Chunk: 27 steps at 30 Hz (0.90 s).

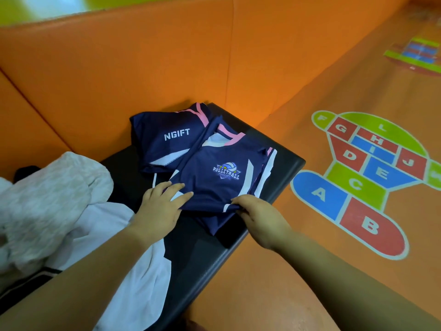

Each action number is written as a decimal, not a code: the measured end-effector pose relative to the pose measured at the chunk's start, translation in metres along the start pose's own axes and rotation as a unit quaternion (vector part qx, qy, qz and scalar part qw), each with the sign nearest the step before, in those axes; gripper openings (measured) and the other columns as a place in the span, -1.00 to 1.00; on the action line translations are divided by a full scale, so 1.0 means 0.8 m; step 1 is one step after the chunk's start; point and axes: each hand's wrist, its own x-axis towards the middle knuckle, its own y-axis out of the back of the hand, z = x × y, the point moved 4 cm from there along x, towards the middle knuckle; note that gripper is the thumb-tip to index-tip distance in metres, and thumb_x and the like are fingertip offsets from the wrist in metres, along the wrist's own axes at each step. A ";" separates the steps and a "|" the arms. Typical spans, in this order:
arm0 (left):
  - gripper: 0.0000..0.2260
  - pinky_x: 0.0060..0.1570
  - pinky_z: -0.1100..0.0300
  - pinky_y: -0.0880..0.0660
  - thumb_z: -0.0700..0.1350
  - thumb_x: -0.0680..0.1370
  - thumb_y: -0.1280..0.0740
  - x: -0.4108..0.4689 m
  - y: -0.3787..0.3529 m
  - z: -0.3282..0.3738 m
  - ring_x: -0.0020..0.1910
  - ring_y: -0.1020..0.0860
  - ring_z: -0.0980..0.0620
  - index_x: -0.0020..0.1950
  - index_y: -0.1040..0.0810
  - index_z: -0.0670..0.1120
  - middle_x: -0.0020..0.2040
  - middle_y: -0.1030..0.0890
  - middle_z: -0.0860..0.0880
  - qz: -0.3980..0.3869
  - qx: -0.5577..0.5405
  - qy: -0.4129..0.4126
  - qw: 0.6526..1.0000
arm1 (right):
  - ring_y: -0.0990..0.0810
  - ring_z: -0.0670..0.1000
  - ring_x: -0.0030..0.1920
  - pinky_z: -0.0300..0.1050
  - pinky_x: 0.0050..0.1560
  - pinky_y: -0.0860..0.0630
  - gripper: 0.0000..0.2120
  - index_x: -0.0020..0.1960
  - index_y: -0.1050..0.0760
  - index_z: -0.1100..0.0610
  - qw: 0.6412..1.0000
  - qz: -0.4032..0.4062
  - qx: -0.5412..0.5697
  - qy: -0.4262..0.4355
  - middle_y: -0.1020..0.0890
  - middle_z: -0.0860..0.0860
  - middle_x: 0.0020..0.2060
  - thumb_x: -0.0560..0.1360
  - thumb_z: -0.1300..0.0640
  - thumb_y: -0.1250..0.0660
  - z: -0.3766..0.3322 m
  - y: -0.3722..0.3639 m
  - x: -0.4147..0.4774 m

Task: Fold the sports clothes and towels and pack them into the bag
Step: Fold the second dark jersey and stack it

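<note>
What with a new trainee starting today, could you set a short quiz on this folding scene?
1. True or false: the left hand lies with straight fingers on the volleyball jersey.
2. Pick one. The right hand: A pinches that jersey's near edge; B hovers clear of it; C presses flat on its logo.
3. What word is printed on the second jersey, folded behind the first?
Key: 1 true; 2 A; 3 NGIFT.
</note>
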 end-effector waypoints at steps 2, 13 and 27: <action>-0.68 -0.09 -0.09 -0.52 -0.23 0.34 -0.41 0.004 0.012 0.001 0.08 -0.61 -0.17 0.08 -0.65 -0.02 0.08 -0.65 -0.02 0.026 -0.013 -0.011 1.000 | -0.45 0.00 0.20 -0.20 0.17 -0.37 -0.75 0.22 -0.48 0.09 1.000 0.019 -0.006 0.010 -0.51 -0.04 0.19 0.61 0.20 -0.14 0.004 0.008 -0.004; -0.71 -0.17 0.05 -0.46 -0.21 0.35 -0.19 0.030 0.074 0.029 -0.21 -0.56 -0.01 -0.05 -0.59 0.02 -0.18 -0.59 0.10 0.044 -0.022 -0.092 0.995 | -0.29 0.17 0.40 0.08 0.22 -0.35 -0.42 0.45 -0.23 0.07 0.988 0.031 -0.142 -0.045 -0.27 0.03 0.43 0.49 -0.03 -0.32 -0.028 -0.033 -0.015; -0.76 -0.07 0.25 -0.46 -0.21 0.58 -0.23 0.083 0.199 0.038 -0.03 -0.55 0.17 0.13 -0.57 0.05 0.04 -0.61 0.11 0.011 -0.243 0.010 0.970 | -0.53 0.09 -0.04 -0.05 -0.20 -0.46 -0.59 0.15 -0.51 -0.09 0.983 0.142 -0.095 -0.072 -0.60 -0.04 -0.04 0.47 0.31 -0.13 -0.036 0.177 -0.012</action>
